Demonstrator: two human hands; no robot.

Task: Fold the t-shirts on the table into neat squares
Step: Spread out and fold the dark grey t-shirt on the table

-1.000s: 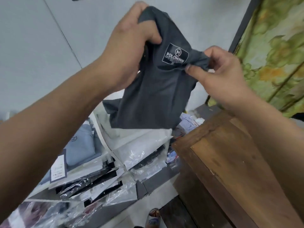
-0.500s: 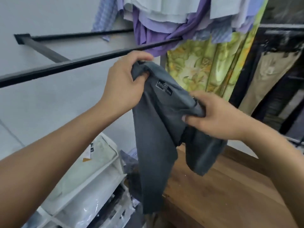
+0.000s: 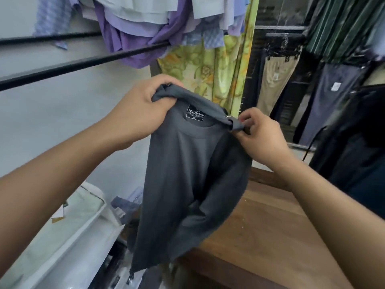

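a grey t-shirt [image 3: 187, 180] hangs in the air above the near edge of the wooden worktop [image 3: 268, 236], collar up. the left hand [image 3: 139, 113] has its fingers curled round one bunched shoulder, and the right hand [image 3: 262, 132] pinches the other between its fingers [image 3: 246, 119].

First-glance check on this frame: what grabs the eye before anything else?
The dark grey t-shirt hangs mid-frame, held up by its shoulders: the left hand grips one bunched shoulder and the right hand pinches the other. Its black neck label faces the camera inside the collar. Behind, lilac shirts drape over a black rail at the top, and the wooden table sits lower right.
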